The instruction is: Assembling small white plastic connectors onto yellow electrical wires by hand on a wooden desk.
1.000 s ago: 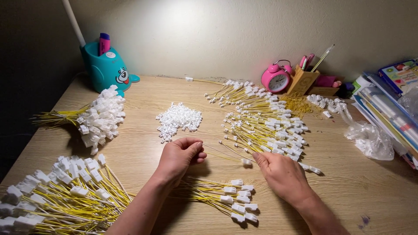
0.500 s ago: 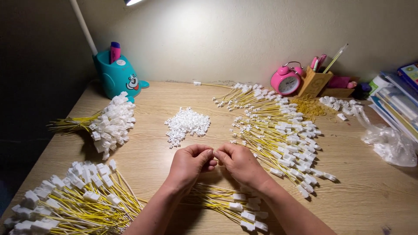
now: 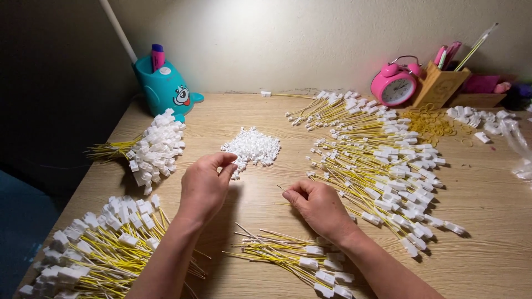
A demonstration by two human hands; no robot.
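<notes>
My left hand point(image 3: 205, 185) hovers over the wooden desk point(image 3: 487, 199), fingertips pinched together right at the near edge of a small pile of loose white connector housings point(image 3: 252, 147); whether a housing is between them I cannot tell. My right hand point(image 3: 320, 207) rests curled on the desk, its fingers pinched on a thin yellow wire point(image 3: 282, 191) that sticks out to the left. Beside and behind it lies a wide spread of yellow wires with white connectors point(image 3: 382, 160). A smaller bunch of such wires point(image 3: 288, 257) lies under my right forearm.
A bound bundle of wired connectors point(image 3: 149, 149) lies at the left, a big heap point(image 3: 94, 249) at the near left corner. At the back stand a teal pen holder point(image 3: 163, 88), a pink alarm clock point(image 3: 394, 84) and a wooden pencil box point(image 3: 440, 83). Rubber bands point(image 3: 429, 122) lie beside them.
The two hands met at the desk's middle half a second ago and have parted: the left moved up to the housing pile, the right drew back toward the wire spread.
</notes>
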